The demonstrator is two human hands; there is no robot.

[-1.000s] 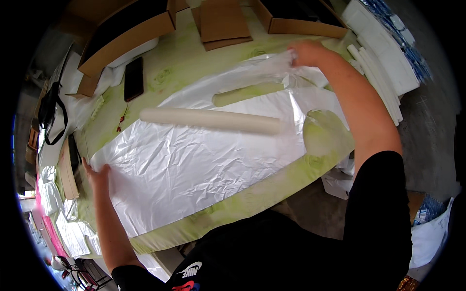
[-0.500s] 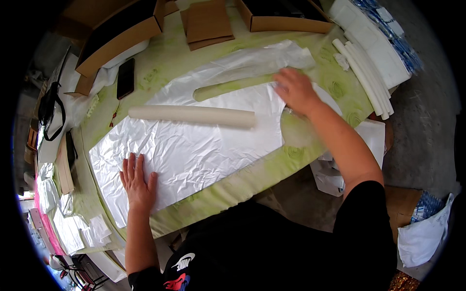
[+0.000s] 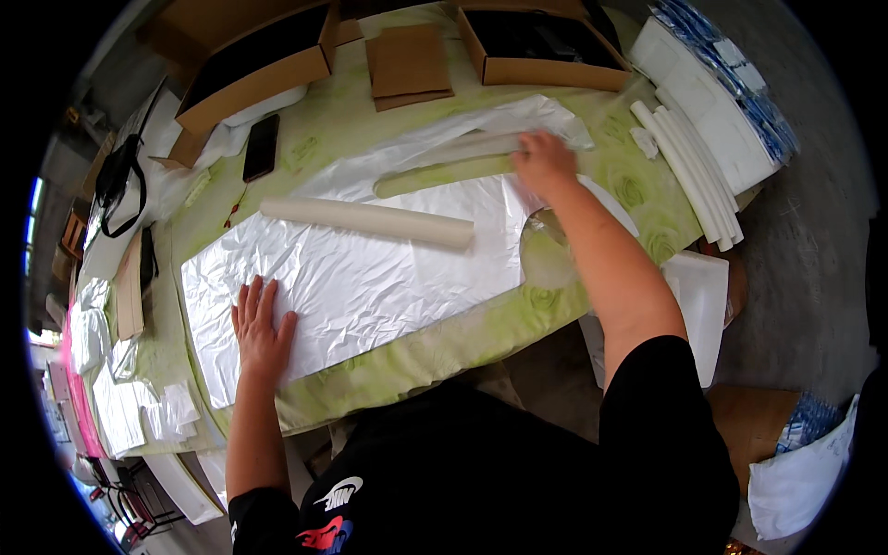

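Observation:
A shiny, wrinkled white plastic sheet (image 3: 370, 296) lies spread out, with a long rounded gap dividing its main part from a narrower strip behind. My left hand (image 3: 263, 338) rests flat near its left front edge, fingers apart. My right hand (image 3: 546, 165) is at the right edge beside the gap, fingers bent, with the film's edge in them. A pinkish patch shows through the film below these fingers, which are slightly blurred. Across the sheet, between my hands, lies an off-white roll (image 3: 370, 222), touched by neither hand.
The table has a green floral cloth (image 3: 629, 190). A phone (image 3: 261, 148) lies at the far left. Open cardboard boxes (image 3: 555, 72) and flat cardboard (image 3: 410, 60) are at the back. Several white tubes (image 3: 689, 176) lie at the right beside a white foam box (image 3: 712, 102).
My right hand has shifted slightly left at the sheet's edge, and the sheet's right edge has drawn a little left. My left hand stays flat. The whole view has tilted slightly.

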